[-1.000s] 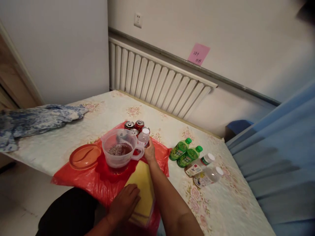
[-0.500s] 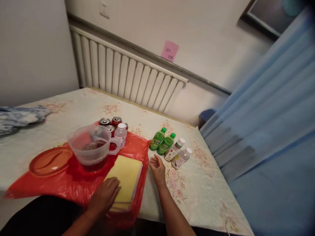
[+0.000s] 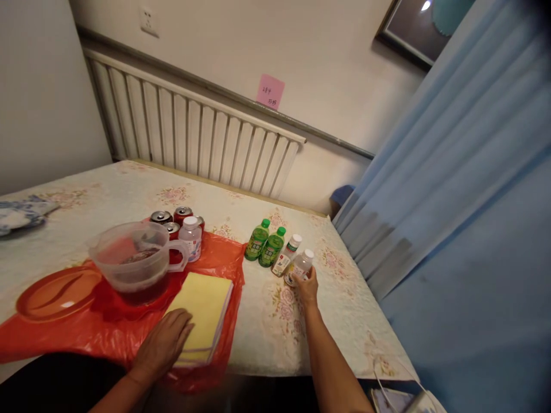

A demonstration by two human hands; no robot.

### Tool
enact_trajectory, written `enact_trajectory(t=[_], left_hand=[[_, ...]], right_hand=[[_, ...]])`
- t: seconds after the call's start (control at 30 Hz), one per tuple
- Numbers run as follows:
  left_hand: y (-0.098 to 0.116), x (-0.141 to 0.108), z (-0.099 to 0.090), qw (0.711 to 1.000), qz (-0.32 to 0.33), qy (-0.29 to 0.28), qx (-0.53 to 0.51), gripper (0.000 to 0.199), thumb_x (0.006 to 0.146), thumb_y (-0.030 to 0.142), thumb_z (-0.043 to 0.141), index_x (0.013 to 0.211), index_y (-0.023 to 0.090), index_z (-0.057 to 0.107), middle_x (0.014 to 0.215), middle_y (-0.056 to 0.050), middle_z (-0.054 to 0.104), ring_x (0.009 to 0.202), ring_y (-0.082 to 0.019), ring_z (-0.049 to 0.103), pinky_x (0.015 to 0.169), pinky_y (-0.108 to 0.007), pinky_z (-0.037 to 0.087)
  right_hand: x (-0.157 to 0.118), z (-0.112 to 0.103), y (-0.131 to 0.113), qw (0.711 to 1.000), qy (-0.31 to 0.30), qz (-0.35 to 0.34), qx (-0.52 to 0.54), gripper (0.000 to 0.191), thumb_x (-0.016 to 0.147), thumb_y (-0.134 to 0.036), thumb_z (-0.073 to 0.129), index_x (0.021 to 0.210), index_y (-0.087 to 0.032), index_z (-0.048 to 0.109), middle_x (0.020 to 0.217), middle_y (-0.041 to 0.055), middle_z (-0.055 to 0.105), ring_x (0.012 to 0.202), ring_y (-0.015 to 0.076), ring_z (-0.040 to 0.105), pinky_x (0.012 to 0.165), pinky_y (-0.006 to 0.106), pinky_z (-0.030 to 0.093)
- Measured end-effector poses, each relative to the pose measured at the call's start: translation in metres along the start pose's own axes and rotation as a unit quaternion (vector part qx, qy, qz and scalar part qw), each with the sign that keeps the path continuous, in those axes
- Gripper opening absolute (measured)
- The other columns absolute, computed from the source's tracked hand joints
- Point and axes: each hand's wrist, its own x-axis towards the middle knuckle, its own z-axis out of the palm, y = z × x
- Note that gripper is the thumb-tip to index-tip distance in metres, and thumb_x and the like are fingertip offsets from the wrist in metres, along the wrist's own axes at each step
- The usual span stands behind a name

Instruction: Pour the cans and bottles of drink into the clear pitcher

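Note:
My left hand (image 3: 167, 339) lies flat on the left edge of a stack of yellow paper (image 3: 201, 304), fingers stretched out. With fingers and thumb around its lower part, my right hand (image 3: 308, 287) grips a clear white-capped bottle (image 3: 301, 265), which stands at the right end of a row. Beside it stand a slimmer white-capped bottle (image 3: 286, 258) and two green drink bottles, one nearer (image 3: 272, 249) and one farther left (image 3: 257, 243). The paper rests on a red plastic bag (image 3: 103, 338) spread over the table.
A clear plastic jug (image 3: 129, 255) with dark contents stands on the bag, near an orange lid (image 3: 58, 293). Behind it are several drink cans (image 3: 183, 213) and another white-capped bottle (image 3: 190, 238). A radiator (image 3: 193, 123) runs behind the table; a blue curtain (image 3: 430, 201) hangs at right.
My right hand has moved right from in front of the green bottles and taken hold of the end bottle. My left hand stays on the yellow paper. The view has shifted slightly right.

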Motion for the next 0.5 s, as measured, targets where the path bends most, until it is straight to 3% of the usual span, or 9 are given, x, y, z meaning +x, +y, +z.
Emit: enact_trajectory(t=[0.13,0.3,0.4,0.5], left_hand=[[0.003,0.004,-0.005,1.0,-0.01,0.002,-0.019,0.03,0.101,0.045,0.045,0.103,0.023,0.067,0.106,-0.007,0.072,0.101,-0.025,0.07,0.092,-0.039,0.056],[0.013,0.018,-0.013,0.995,-0.054,-0.03,-0.077,0.029,0.1,0.043,0.044,0.095,0.023,0.065,0.095,-0.006,0.07,0.089,-0.022,0.07,0.084,-0.034,0.057],[0.036,0.034,-0.02,0.99,-0.073,-0.025,-0.117,0.026,0.097,0.04,0.045,0.1,0.022,0.063,0.098,-0.006,0.071,0.09,-0.022,0.07,0.082,-0.035,0.058],[0.072,0.056,-0.033,0.985,-0.058,-0.027,-0.16,0.026,0.095,0.035,0.047,0.109,0.02,0.064,0.104,-0.009,0.071,0.089,-0.022,0.07,0.083,-0.037,0.058]], right_hand=[[0.005,0.005,-0.006,1.0,-0.013,0.009,-0.012,0.055,0.051,-0.047,0.076,0.096,-0.018,0.065,0.086,0.0062,0.075,0.075,0.0246,0.067,0.067,0.034,0.052],[-0.021,0.0,-0.021,1.0,-0.013,-0.006,-0.014,0.052,0.055,-0.046,0.075,0.096,-0.017,0.067,0.095,0.0107,0.076,0.083,0.0269,0.068,0.074,0.036,0.053],[-0.051,-0.003,-0.037,0.998,-0.055,-0.03,-0.007,0.055,0.056,-0.044,0.078,0.103,-0.018,0.068,0.1,0.0093,0.076,0.089,0.0275,0.069,0.078,0.037,0.054],[-0.083,-0.003,-0.058,0.987,-0.147,-0.066,0.009,0.057,0.06,-0.038,0.079,0.111,-0.018,0.068,0.104,0.0082,0.075,0.09,0.0266,0.07,0.082,0.038,0.055]])
